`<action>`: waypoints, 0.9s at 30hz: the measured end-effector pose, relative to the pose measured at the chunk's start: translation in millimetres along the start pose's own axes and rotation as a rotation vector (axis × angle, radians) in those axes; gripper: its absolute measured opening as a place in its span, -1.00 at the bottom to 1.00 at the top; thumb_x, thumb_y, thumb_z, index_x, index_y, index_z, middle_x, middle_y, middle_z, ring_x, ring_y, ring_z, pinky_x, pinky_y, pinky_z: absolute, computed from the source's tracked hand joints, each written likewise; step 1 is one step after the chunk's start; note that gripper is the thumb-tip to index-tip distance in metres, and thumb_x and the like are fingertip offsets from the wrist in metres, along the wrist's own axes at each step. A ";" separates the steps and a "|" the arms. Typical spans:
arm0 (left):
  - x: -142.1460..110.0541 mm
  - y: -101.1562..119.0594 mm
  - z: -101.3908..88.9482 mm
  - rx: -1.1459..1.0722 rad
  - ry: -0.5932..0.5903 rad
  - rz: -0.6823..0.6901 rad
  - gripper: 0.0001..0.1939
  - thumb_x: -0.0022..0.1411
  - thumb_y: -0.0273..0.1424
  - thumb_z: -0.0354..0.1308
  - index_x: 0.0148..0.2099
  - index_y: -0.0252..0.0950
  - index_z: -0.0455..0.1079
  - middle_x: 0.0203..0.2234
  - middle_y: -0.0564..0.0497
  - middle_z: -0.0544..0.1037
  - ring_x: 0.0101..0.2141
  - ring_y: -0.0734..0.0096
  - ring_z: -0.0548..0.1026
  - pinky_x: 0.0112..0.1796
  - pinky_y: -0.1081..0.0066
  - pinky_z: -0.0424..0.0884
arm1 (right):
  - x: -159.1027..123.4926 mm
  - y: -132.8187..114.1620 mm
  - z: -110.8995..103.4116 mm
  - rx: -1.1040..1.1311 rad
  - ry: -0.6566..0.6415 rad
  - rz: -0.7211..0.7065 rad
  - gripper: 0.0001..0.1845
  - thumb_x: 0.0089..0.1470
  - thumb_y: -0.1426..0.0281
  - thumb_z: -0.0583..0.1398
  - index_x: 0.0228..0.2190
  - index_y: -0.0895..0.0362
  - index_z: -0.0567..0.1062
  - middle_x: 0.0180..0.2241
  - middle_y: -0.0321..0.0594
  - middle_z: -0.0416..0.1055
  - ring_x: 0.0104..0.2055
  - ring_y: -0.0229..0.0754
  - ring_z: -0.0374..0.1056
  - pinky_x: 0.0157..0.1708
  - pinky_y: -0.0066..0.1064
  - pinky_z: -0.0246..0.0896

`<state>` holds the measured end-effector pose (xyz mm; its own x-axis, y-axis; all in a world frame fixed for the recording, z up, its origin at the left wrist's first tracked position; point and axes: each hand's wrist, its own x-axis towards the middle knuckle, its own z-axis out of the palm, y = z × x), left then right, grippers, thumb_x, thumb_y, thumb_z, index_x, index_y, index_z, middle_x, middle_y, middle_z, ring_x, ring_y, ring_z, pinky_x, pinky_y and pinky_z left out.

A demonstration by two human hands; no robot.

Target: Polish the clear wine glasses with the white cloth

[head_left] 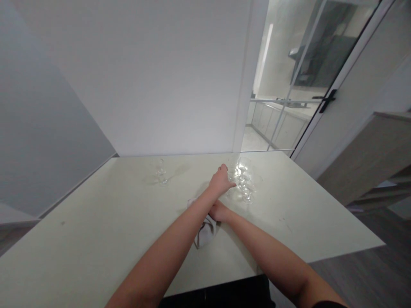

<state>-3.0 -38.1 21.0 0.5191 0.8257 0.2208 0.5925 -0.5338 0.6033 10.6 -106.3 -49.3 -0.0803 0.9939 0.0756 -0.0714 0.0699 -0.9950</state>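
Note:
My left hand (221, 180) stretches across over my right forearm's reach to a cluster of clear stemmed glasses (244, 182). Its thumb and fingers are apart, beside the nearest glass of the cluster; whether they touch it is hard to see. Below and partly behind my left forearm, my right hand (220, 211) is closed on a light cloth with dark stripes (205, 233). Part of the cloth is hidden by my left forearm. A single clear stemmed glass (161, 172) stands apart, at the back left.
The pale table (105, 222) meets a white wall (180, 85) at its back edge. A glass-paned door (276, 81) with a black handle (327, 101) is beyond at the right. A wooden shelf unit (369, 158) stands past the table's right side.

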 end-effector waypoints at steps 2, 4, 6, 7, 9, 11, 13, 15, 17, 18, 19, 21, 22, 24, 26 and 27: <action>2.1 1.6 0.1 -0.002 0.000 -0.022 -0.28 -0.17 -0.27 0.41 -0.02 -0.31 0.13 -0.15 -0.20 0.44 -0.19 0.13 0.49 -0.24 0.29 0.35 | -0.1 1.8 -0.7 -0.079 -0.023 -0.053 -0.87 -0.09 0.29 0.24 -0.42 0.04 0.54 -0.26 -0.20 0.54 -0.05 0.06 0.34 0.06 -0.08 0.20; 4.3 1.9 1.2 -0.032 -0.006 -0.038 -0.25 -0.19 -0.28 0.42 -0.01 -0.32 0.11 -0.15 -0.22 0.44 -0.18 0.12 0.49 -0.23 0.28 0.35 | 0.0 3.7 -1.3 -0.135 -0.033 -0.081 -0.84 -0.05 0.28 0.21 -0.39 0.04 0.55 -0.24 -0.20 0.54 -0.05 0.05 0.35 0.04 -0.09 0.22; 6.0 0.5 3.1 -0.071 -0.009 -0.048 -0.22 -0.21 -0.30 0.43 0.00 -0.33 0.10 -0.14 -0.23 0.44 -0.19 0.12 0.48 -0.21 0.27 0.34 | 0.3 5.0 -1.4 -0.160 -0.032 -0.080 -0.82 -0.04 0.27 0.19 -0.38 0.05 0.55 -0.25 -0.20 0.55 -0.05 0.05 0.35 0.03 -0.09 0.23; 6.6 -0.7 4.1 -0.095 -0.010 -0.052 -0.21 -0.22 -0.30 0.44 0.00 -0.33 0.10 -0.14 -0.23 0.44 -0.19 0.13 0.48 -0.21 0.27 0.34 | 0.5 5.4 -1.4 -0.165 -0.033 -0.078 -0.81 -0.04 0.27 0.19 -0.38 0.05 0.55 -0.25 -0.20 0.55 -0.06 0.05 0.36 0.02 -0.09 0.23; 7.0 -3.0 5.7 -0.158 -0.011 -0.059 -0.20 -0.24 -0.32 0.45 0.01 -0.31 0.10 -0.13 -0.21 0.43 -0.18 0.15 0.47 -0.19 0.27 0.34 | 1.1 6.1 -1.3 -0.160 -0.038 -0.082 -0.80 -0.04 0.26 0.19 -0.38 0.06 0.55 -0.26 -0.19 0.55 -0.08 0.04 0.37 0.03 -0.09 0.23; 6.3 -4.8 6.0 -0.233 -0.016 -0.067 -0.17 -0.27 -0.35 0.46 0.02 -0.29 0.10 -0.12 -0.17 0.43 -0.16 0.17 0.46 -0.17 0.29 0.34 | 1.8 7.0 -1.3 -0.148 -0.038 -0.091 -0.80 -0.05 0.26 0.20 -0.38 0.06 0.55 -0.26 -0.19 0.54 -0.08 0.03 0.37 0.05 -0.08 0.20; 4.6 -5.5 4.9 -0.286 -0.018 -0.083 -0.12 -0.32 -0.38 0.48 0.04 -0.28 0.11 -0.11 -0.15 0.42 -0.13 0.17 0.44 -0.14 0.29 0.33 | 2.8 8.9 -1.5 -0.138 -0.027 -0.087 -0.81 -0.08 0.28 0.22 -0.37 0.05 0.55 -0.26 -0.20 0.54 -0.06 0.03 0.37 0.07 -0.07 0.19; 2.1 -5.7 2.9 -0.321 -0.018 -0.096 -0.09 -0.36 -0.39 0.49 0.06 -0.28 0.12 -0.10 -0.15 0.41 -0.13 0.19 0.44 -0.13 0.29 0.33 | 3.8 11.6 -1.8 -0.134 -0.007 -0.076 -0.81 -0.10 0.31 0.23 -0.36 0.05 0.54 -0.25 -0.20 0.53 -0.02 0.02 0.35 0.08 -0.07 0.18; -0.5 -5.5 0.8 -0.373 -0.038 -0.098 -0.08 -0.34 -0.39 0.49 0.08 -0.28 0.12 -0.07 -0.18 0.40 -0.19 0.25 0.47 -0.16 0.31 0.35 | 4.6 14.9 -2.5 -0.128 0.011 -0.066 -0.81 -0.10 0.32 0.23 -0.34 0.06 0.54 -0.25 -0.20 0.53 0.00 0.02 0.34 0.08 -0.08 0.19; -1.8 -5.3 0.0 -0.407 -0.062 -0.092 -0.09 -0.31 -0.39 0.48 0.09 -0.28 0.11 -0.04 -0.19 0.38 -0.24 0.30 0.49 -0.19 0.33 0.36 | 5.0 16.6 -2.9 -0.125 0.014 -0.065 -0.80 -0.09 0.32 0.23 -0.33 0.06 0.53 -0.24 -0.20 0.52 0.01 0.01 0.34 0.07 -0.08 0.20; -2.9 -4.9 -0.6 -0.442 -0.092 -0.082 -0.10 -0.27 -0.40 0.46 0.11 -0.28 0.09 -0.01 -0.21 0.37 -0.29 0.37 0.50 -0.22 0.36 0.37 | 5.2 18.4 -3.5 -0.124 0.012 -0.065 -0.80 -0.08 0.32 0.23 -0.32 0.06 0.53 -0.24 -0.20 0.52 0.01 0.01 0.34 0.07 -0.08 0.20; -4.7 -3.9 -1.0 -0.489 -0.148 -0.056 -0.15 -0.17 -0.44 0.40 0.14 -0.28 0.06 0.03 -0.22 0.33 -0.39 0.49 0.50 -0.27 0.40 0.39 | 5.5 21.7 -5.1 -0.134 0.012 -0.063 -0.78 -0.07 0.32 0.22 -0.30 0.06 0.53 -0.22 -0.20 0.52 0.00 0.00 0.35 0.08 -0.08 0.18; -5.4 -3.2 -1.0 -0.498 -0.166 -0.044 -0.18 -0.13 -0.47 0.37 0.15 -0.28 0.05 0.04 -0.22 0.32 -0.42 0.53 0.50 -0.29 0.42 0.39 | 5.5 23.1 -6.0 -0.144 0.014 -0.061 -0.77 -0.07 0.32 0.22 -0.28 0.06 0.53 -0.20 -0.20 0.52 0.00 0.01 0.35 0.09 -0.07 0.17; -6.6 -1.5 -1.0 -0.495 -0.178 -0.026 -0.22 -0.09 -0.51 0.31 0.16 -0.29 0.04 0.05 -0.23 0.32 -0.43 0.55 0.50 -0.30 0.42 0.40 | 5.1 24.7 -7.5 -0.160 0.017 -0.055 -0.73 -0.07 0.33 0.21 -0.25 0.08 0.52 -0.18 -0.20 0.51 0.01 0.01 0.34 0.10 -0.05 0.14; -8.1 0.1 -1.9 -0.490 -0.168 -0.010 -0.22 -0.08 -0.53 0.29 0.16 -0.29 0.03 0.06 -0.24 0.30 -0.43 0.55 0.50 -0.31 0.42 0.41 | 4.3 23.9 -7.9 -0.158 0.004 -0.041 -0.72 -0.06 0.33 0.19 -0.24 0.09 0.51 -0.16 -0.19 0.51 0.02 0.02 0.33 0.10 -0.05 0.15; -9.2 0.7 -3.2 -0.495 -0.157 -0.002 -0.23 -0.08 -0.53 0.29 0.16 -0.29 0.04 0.07 -0.25 0.29 -0.42 0.54 0.51 -0.32 0.41 0.41 | 3.8 22.6 -7.5 -0.153 -0.001 -0.031 -0.71 -0.07 0.33 0.19 -0.24 0.09 0.51 -0.15 -0.19 0.51 0.01 0.02 0.33 0.09 -0.06 0.16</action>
<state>-9.3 -45.6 21.8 0.6268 0.7691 0.1250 0.2504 -0.3508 0.9023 16.1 -100.3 -72.0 -0.0816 0.9910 0.1061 0.0785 0.1125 -0.9905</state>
